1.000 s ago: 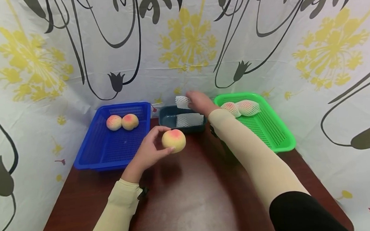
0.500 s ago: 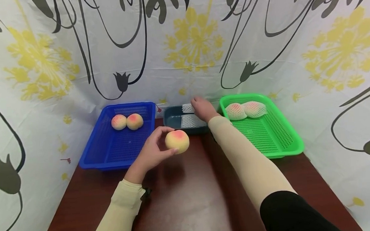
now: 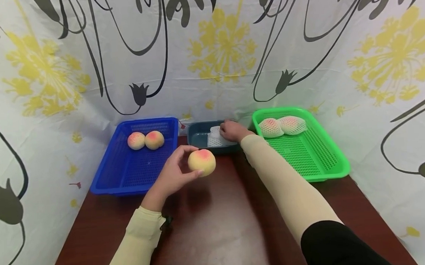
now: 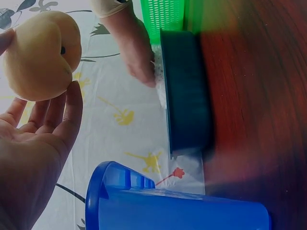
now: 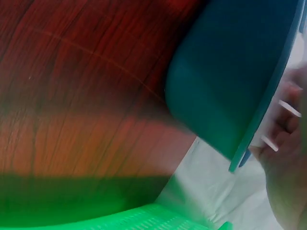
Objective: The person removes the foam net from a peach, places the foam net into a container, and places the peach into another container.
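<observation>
My left hand (image 3: 173,169) grips a yellow peach (image 3: 201,162) with a red blush, thumb below and fingers behind, held up over the table. In the left wrist view the peach (image 4: 41,55) shows its crease and a small dark stem hollow. My right hand (image 3: 234,131) reaches into the small dark teal basin (image 3: 198,139), its curled fingers pinching a white foam net sleeve (image 3: 216,137). In the right wrist view white strips show between the fingers of the right hand (image 5: 285,139), which is blurred beside the basin's rim (image 5: 261,112).
The blue basket (image 3: 128,171) at the left holds two bare peaches (image 3: 145,140). At the right, a green basket (image 3: 306,160) carries two peaches in foam nets (image 3: 282,126). All stand on a dark red wooden table (image 3: 223,219) before a patterned cloth (image 3: 209,69).
My right hand has come down from above the basin's back with a foam net sleeve and moved lower into the basin. The left hand keeps its hold on the peach, nearly still.
</observation>
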The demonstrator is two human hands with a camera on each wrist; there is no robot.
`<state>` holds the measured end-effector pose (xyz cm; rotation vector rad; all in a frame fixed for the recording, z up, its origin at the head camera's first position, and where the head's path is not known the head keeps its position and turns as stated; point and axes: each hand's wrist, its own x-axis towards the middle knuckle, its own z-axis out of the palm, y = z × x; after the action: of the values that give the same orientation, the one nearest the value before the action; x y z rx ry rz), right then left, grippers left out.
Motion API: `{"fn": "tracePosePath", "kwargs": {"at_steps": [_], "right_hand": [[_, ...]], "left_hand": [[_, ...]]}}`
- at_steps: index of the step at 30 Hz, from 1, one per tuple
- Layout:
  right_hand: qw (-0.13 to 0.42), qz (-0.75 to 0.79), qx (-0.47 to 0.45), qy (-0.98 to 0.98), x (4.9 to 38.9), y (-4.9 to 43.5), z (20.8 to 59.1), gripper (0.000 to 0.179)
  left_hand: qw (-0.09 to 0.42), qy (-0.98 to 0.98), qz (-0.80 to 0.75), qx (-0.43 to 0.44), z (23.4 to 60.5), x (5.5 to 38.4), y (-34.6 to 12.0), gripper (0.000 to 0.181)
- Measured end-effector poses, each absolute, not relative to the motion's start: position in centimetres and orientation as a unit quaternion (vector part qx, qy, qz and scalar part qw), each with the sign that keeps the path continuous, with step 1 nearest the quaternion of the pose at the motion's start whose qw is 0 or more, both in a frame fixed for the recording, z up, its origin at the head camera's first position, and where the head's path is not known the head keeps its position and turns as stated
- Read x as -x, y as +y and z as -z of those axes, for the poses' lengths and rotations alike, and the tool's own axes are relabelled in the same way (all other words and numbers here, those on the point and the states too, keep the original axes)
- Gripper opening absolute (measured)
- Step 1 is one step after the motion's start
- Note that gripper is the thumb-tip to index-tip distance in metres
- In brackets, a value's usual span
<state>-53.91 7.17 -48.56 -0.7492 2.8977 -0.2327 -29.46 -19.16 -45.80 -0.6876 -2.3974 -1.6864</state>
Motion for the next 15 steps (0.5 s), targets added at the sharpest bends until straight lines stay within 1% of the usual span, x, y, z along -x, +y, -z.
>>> {"fn": "tracePosePath", "kwargs": {"at_steps": [3, 7, 15], "right_hand": [[0.093, 0.07, 0.246, 0.962, 53.6, 6.9, 48.6, 0.033], [0.116, 0.072, 0.235, 0.962, 53.2, 6.8, 48.5, 0.039], [0.131, 0.06, 0.226, 0.963, 53.5, 6.1, 48.5, 0.042]], "left_hand": [[0.066, -0.795, 0.559, 0.226, 45.9, 29.4, -19.3, 0.065], [0.057, -0.798, 0.558, 0.221, 45.7, 29.4, -19.4, 0.064], [0.03, -0.806, 0.55, 0.217, 44.6, 29.4, -20.1, 0.065]]}}
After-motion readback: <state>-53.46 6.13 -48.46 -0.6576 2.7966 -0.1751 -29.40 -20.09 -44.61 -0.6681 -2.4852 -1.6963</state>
